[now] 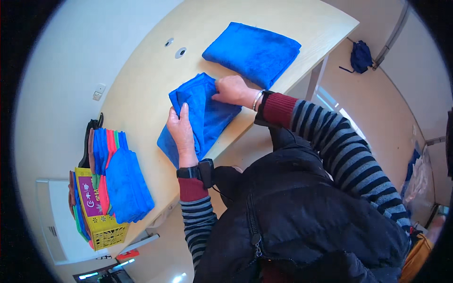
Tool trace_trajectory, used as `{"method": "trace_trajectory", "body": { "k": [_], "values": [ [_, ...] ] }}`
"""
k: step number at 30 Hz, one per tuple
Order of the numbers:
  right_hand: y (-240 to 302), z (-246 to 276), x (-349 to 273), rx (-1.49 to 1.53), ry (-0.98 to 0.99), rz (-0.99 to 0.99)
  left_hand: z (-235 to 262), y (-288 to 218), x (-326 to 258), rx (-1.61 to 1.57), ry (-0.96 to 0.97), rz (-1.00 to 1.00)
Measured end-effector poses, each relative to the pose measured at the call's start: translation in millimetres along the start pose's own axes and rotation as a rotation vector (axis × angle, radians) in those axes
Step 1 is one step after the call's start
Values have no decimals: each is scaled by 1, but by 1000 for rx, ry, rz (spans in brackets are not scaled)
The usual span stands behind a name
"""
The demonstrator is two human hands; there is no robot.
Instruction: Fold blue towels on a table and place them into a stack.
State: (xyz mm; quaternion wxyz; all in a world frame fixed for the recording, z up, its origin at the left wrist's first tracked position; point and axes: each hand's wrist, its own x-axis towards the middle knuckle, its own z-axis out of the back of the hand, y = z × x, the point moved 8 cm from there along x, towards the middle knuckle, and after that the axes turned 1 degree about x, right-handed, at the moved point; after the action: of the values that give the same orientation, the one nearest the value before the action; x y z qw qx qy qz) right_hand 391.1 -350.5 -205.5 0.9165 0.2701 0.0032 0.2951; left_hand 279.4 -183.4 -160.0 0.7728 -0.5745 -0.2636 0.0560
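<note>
A blue towel (pixel 204 115), partly folded, lies on the pale wooden table (pixel 141 101) in front of me. My left hand (pixel 181 129) grips its left side, thumb on top and fingers tucked behind the cloth. At the upper right corner of the same towel, the curled fingers of my right hand (pixel 231 89) pinch the fabric; the fingertips are partly hidden. Just beyond my right hand rests a second blue towel (pixel 252 52), folded into a flat rectangle near the table's right edge.
On the left end of the table stands a yellow plastic crate (pixel 109 234), with blue, red, green and brown cloths (pixel 127 184) draped over it. Two round cable holes (pixel 180 52) sit near the wall side. A dark blue bag (pixel 361 56) lies on the floor at far right.
</note>
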Motion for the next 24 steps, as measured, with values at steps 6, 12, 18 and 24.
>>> {"method": "trace_trajectory", "body": {
  "k": [6,12,18,24],
  "values": [
    [7,-5,7,41,-181,37,3,-1,-2,82,2,-63],
    [2,6,18,52,-216,54,-6,-8,-11,199,19,-139],
    [-23,-9,30,198,-134,47,-32,-5,-21,377,115,-173],
    [-41,-17,45,264,-88,-9,-59,-39,-41,542,174,-486]
  ]
}}
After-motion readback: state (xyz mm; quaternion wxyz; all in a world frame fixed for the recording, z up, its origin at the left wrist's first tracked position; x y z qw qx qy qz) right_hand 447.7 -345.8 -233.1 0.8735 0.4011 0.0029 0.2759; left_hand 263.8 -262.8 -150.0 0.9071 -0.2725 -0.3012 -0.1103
